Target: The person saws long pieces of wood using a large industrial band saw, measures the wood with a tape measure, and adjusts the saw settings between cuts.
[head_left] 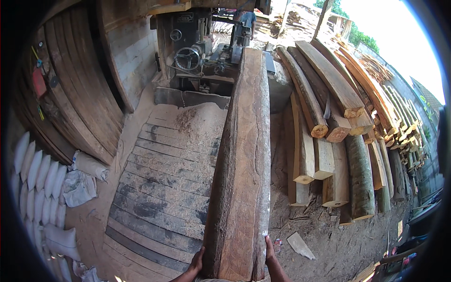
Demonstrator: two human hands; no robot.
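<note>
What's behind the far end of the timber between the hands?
Beyond the timber, a machine with a large handwheel shows; farther back, a person in blue. Whatever sits directly behind the timber is covered and cannot be seen.

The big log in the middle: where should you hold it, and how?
Probably hold the log by its two long sides at the near end, one hand from each side. Its top looks broad and flat, with nothing to grab, but both sides there look easy to reach. The left hand and right hand are at those sides.
</note>
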